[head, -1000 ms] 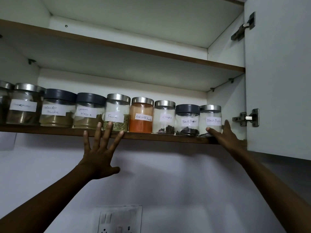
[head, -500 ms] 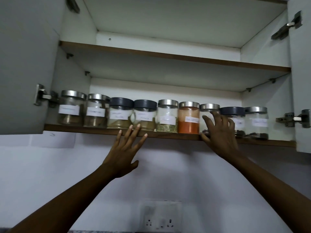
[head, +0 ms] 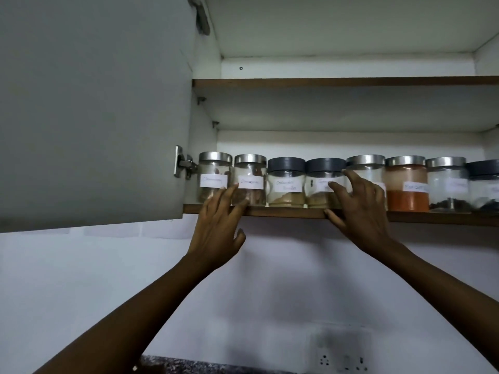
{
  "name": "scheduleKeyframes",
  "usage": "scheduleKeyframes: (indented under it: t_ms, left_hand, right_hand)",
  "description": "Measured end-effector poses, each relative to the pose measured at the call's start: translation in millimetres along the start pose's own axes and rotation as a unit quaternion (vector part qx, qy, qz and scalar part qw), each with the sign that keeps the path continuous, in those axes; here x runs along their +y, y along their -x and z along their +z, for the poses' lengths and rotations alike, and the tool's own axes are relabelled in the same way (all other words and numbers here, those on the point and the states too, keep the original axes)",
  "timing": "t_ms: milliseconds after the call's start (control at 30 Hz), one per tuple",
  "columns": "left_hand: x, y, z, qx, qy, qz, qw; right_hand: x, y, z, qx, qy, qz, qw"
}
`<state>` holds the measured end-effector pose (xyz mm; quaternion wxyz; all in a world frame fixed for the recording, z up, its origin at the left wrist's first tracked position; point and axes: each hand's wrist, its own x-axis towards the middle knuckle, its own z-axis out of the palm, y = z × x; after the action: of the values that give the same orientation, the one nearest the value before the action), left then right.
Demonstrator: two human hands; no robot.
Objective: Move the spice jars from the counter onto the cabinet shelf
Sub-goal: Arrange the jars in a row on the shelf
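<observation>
Several labelled glass spice jars stand in a row on the lower cabinet shelf [head: 291,211]. From the left come two steel-lidded jars [head: 214,168] [head: 249,171], two grey-lidded jars [head: 286,182] [head: 321,168], another steel-lidded jar [head: 366,164], and a jar of red powder [head: 406,184]. My left hand [head: 218,225] reaches up with fingers spread, its fingertips against the fronts of the two leftmost jars. My right hand [head: 359,209] is spread over the second grey-lidded jar and the steel-lidded jar beside it, thumb on the shelf edge. Neither hand grips a jar.
The open left cabinet door [head: 91,109] hangs beside my left hand, with its hinge [head: 182,164] next to the first jar. An upper shelf [head: 337,82] sits above. More jars [head: 447,182] continue to the right. A wall socket [head: 341,360] is low on the wall.
The view has swung left, bringing the left door into sight. Both hands have slid left along the row: the right from the far-right jar to the middle, the left to the leftmost jars.
</observation>
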<state>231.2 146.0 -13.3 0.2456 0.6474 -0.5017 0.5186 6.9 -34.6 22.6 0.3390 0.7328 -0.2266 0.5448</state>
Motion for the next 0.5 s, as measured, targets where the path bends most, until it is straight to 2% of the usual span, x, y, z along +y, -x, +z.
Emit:
scheduleKeyframes:
  t_ms: [100,233,300,400,500]
  left_hand:
    - [-12,-12,-13,0.014,-0.005,-0.052,0.999]
    - [-25,-40,-39,0.052,0.024,-0.08,0.995]
    - [-37,-60,-47,0.027,0.01,-0.085,0.996]
    - [-58,-90,-54,-0.068,-0.069,-0.064,0.993]
    - [-70,-108,-56,-0.137,-0.154,-0.043,0.978]
  right_hand:
    - [-23,-6,2,0.005,0.004,-0.005,1.0]
    - [-49,-19,-1,0.01,0.024,-0.017,1.0]
    - [-63,-32,-2,0.009,0.029,-0.03,0.999]
    - [-86,-62,-10,-0.004,0.023,-0.033,0.999]
    - [-110,-92,-21,-0.059,0.009,-0.031,0.998]
